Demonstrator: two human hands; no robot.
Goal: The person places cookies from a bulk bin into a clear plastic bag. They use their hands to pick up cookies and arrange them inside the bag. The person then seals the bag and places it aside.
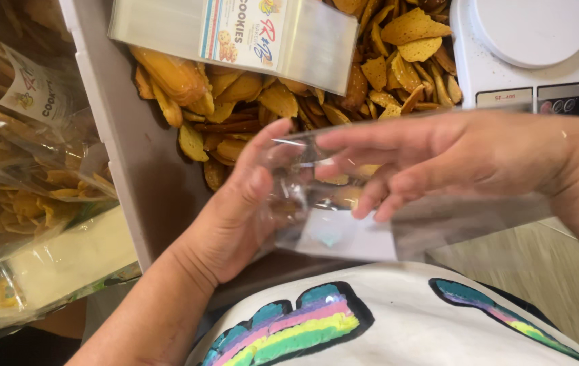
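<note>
At the far left, at about nine o'clock, filled clear bags of yellow chips [28, 183] are piled; at least two are seen, though an exact count cannot be made. Beside them, a large shallow tray [137, 176] is seen, its pale wall running from eleven o'clock down to seven o'clock, and a loose heap of golden chips [289, 102], too many to be counted, is held in it. One stack of empty labelled bags [235, 34] is laid across the chips at twelve o'clock. At the centre, one clear plastic bag [344, 230] is held between two hands above the tray's near edge. The left hand [235, 217], at about seven o'clock, is closed on the bag's left edge, thumb pinched against it. The right hand [452, 156], at three o'clock, is seen with fingers stretched out and slipped into or against the bag's mouth. One white digital scale [527, 54] is set at one o'clock, touching the chips.
</note>
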